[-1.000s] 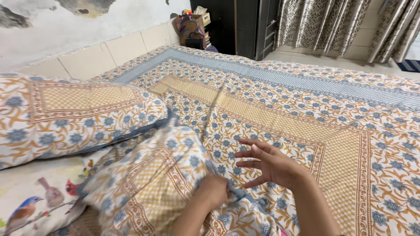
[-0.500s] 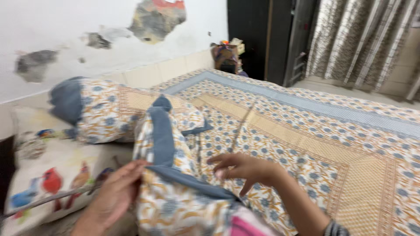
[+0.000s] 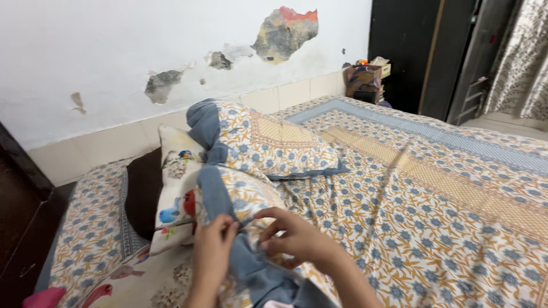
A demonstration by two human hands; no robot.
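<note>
A pillow in a floral cover with a blue-grey border lies in front of me on the bed. My left hand pinches the blue edge of that cover from the left. My right hand grips the same open edge from the right, fingers curled into the cloth. Both hands meet at the cover's opening, low in the middle of the view. A second pillow in a matching floral cover rests just beyond, against the wall.
A white pillow with printed birds and a dark brown cushion lie to the left. The patterned bedsheet spreads to the right. A peeling wall, a dark wardrobe, a box and curtains stand beyond.
My view has swung left and up toward the wall. My right hand went from spread open over the sheet to gripping the cover's edge. The pillow was lifted and turned.
</note>
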